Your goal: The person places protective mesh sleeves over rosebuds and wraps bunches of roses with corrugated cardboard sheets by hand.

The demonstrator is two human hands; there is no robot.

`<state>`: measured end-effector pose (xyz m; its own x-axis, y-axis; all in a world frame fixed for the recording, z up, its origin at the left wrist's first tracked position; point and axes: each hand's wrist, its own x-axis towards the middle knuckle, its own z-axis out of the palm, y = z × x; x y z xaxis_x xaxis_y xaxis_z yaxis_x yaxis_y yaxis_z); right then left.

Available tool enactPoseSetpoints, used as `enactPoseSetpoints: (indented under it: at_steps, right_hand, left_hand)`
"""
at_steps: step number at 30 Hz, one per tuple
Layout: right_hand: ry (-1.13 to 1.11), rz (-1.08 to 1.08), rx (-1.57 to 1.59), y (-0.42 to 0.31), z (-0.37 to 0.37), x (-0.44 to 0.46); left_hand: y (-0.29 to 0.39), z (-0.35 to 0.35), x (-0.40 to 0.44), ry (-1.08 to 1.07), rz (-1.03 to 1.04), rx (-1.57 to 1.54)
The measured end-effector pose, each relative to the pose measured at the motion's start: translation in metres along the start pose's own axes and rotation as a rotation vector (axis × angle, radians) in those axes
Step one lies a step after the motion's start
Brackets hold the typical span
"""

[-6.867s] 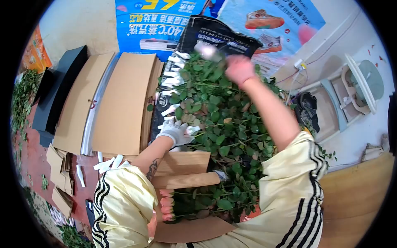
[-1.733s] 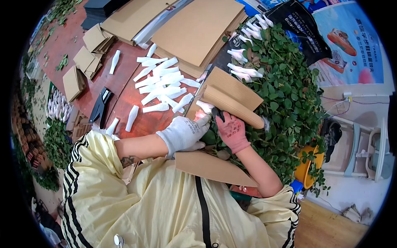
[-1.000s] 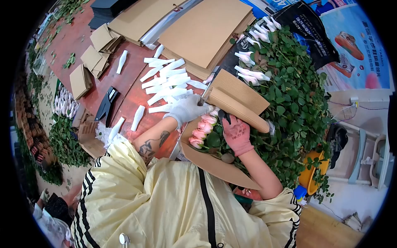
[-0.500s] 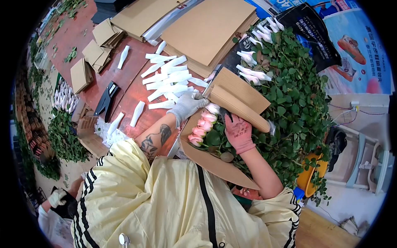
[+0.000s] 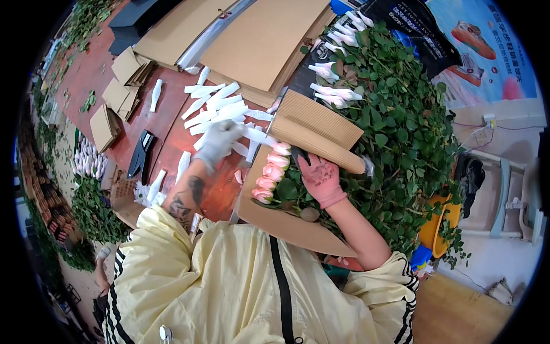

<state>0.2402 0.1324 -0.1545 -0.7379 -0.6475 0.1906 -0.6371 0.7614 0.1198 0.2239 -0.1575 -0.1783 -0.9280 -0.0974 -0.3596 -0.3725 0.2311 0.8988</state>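
Note:
My left hand, in a white glove and blurred by motion, is closed on one end of a white mesh sleeve that reaches to the top of a row of pink roses. The roses lie on brown cardboard, their heads to the left. My right hand, in a pink glove with dark fingertips, is closed around stems right of the top bloom; the stems are mostly hidden. Just above it is a rolled piece of corrugated cardboard.
White sleeves are heaped on the red table, near a black stapler. Large cardboard sheets lie behind. Sleeved roses with leafy stems fill the right side. A yellow container stands at the right.
My left hand has moved left, away from the top bloom, with a white sleeve. That bloom, whitish and covered before, now shows pink. My right hand stays at the stems. The view has shifted slightly.

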Motion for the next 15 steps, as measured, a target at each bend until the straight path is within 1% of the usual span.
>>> enactPoseSetpoints:
  at_steps: [1, 2, 3, 4, 5, 6, 7, 8, 9, 10, 11, 12, 13, 14, 15]
  right_hand:
    - [0.025, -0.061, -0.040, 0.001, -0.003, 0.000]
    - [0.023, -0.051, -0.036, 0.000, -0.005, -0.001]
    - [-0.127, -0.015, -0.016, -0.001, -0.008, 0.001]
    - [-0.279, 0.019, 0.008, -0.003, -0.011, 0.002]
    - [-0.282, 0.024, 0.018, -0.004, -0.013, 0.004]
    - [-0.340, 0.059, 0.045, -0.004, -0.016, 0.007]
    - [-0.399, 0.090, 0.068, -0.004, -0.017, 0.010]
    - [-0.402, 0.085, 0.068, -0.004, -0.018, 0.011]
    - [-0.414, 0.114, 0.123, -0.004, -0.019, 0.012]
    - [-0.425, 0.144, 0.176, -0.004, -0.020, 0.012]
    - [-0.426, 0.142, 0.171, -0.004, -0.025, 0.014]
    - [-0.459, 0.075, 0.083, -0.005, -0.033, 0.015]
    - [-0.494, 0.010, -0.003, -0.004, -0.037, 0.016]
    - [-0.495, 0.010, -0.006, -0.004, -0.034, 0.015]
    - [-0.446, 0.093, 0.086, -0.004, -0.026, 0.012]
  left_hand:
    - [-0.003, -0.021, 0.007, 0.048, -0.061, 0.076]
    - [0.005, -0.035, 0.001, 0.089, 0.015, 0.267]
    - [0.016, -0.046, -0.006, 0.132, 0.093, 0.457]
    - [0.025, -0.047, -0.018, 0.260, 0.276, 0.650]
    - [0.037, -0.048, -0.031, 0.161, 0.316, 0.677]
    - [0.061, -0.043, -0.047, 0.066, 0.358, 0.702]
    - [0.077, -0.029, -0.060, -0.081, 0.447, 0.541]
    - [0.078, -0.019, -0.064, -0.257, 0.657, 0.537]
    - [0.076, -0.005, -0.065, -0.389, 0.767, 0.419]
    - [0.086, 0.006, -0.068, -0.518, 0.751, 0.470]
    - [0.078, 0.014, -0.064, -0.514, 0.754, 0.466]
    - [0.062, 0.027, -0.058, -0.545, 0.802, 0.628]
    - [0.060, 0.034, -0.056, -0.575, 0.845, 0.790]
    - [0.059, 0.037, -0.059, -0.609, 0.760, 0.874]
    - [0.067, 0.038, -0.063, -0.609, 0.760, 0.873]
